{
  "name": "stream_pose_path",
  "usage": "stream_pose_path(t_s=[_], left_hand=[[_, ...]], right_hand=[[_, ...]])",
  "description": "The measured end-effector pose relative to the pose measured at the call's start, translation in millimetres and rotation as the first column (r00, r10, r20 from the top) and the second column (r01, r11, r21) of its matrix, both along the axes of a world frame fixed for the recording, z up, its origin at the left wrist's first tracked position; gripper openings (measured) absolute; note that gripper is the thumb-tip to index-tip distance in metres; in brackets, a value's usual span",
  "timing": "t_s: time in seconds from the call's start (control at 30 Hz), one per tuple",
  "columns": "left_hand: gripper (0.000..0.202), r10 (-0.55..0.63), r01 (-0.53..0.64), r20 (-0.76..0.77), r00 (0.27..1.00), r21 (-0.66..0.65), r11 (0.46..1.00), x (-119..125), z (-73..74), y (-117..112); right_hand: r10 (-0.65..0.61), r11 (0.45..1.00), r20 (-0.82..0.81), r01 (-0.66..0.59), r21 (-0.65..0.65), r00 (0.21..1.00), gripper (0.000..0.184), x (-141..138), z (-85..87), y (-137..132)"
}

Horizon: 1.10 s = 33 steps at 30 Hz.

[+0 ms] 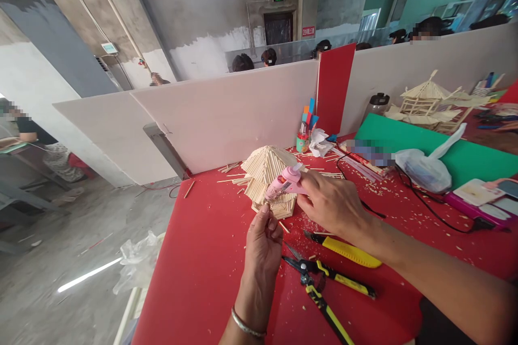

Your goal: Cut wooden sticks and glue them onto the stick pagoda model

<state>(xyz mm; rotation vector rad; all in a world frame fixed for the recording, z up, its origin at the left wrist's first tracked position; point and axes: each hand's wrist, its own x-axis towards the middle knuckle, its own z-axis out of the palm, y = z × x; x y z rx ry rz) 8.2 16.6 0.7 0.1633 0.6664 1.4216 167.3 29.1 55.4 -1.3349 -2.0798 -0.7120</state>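
Observation:
My right hand [329, 199] is wrapped round a pink hot glue gun [287, 180], its nozzle angled down to the left. Just below that nozzle, my left hand [265, 234] pinches something small between thumb and fingertips, too small to make out. Right behind both hands stands a model pavilion [263, 161] built of thin wooden sticks, with a tiered roof; the glue gun covers part of it. Yellow-and-black pruning shears [309, 275] lie spread on the table near my wrists, beside a yellow utility knife [352, 250].
Wood scraps litter the red table [202, 259]. A white partition [243, 113] borders its back. To the right are a green board [429, 145], a plastic bag [424, 167], a black cable and a purple box [481, 205]. Another stick model [429, 97] stands farther back.

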Motion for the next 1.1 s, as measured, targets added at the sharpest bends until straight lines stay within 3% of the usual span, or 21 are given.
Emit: stream_pose_path(t_s=[0.67,1.1], left_hand=[[0.034,0.019,-0.018,-0.017,1.000,0.017,1.000,1.3,0.4,2.0],[0.025,0.026,-0.025,0.020,0.999,-0.049,0.998,0.7,3.9,1.5]], right_hand=[[-0.010,0.999,0.008,0.010,0.041,1.000,0.022,1.1,-1.1,-0.1],[-0.016,0.998,-0.011,0.017,0.069,1.000,0.015,3.3,1.8,-2.1]])
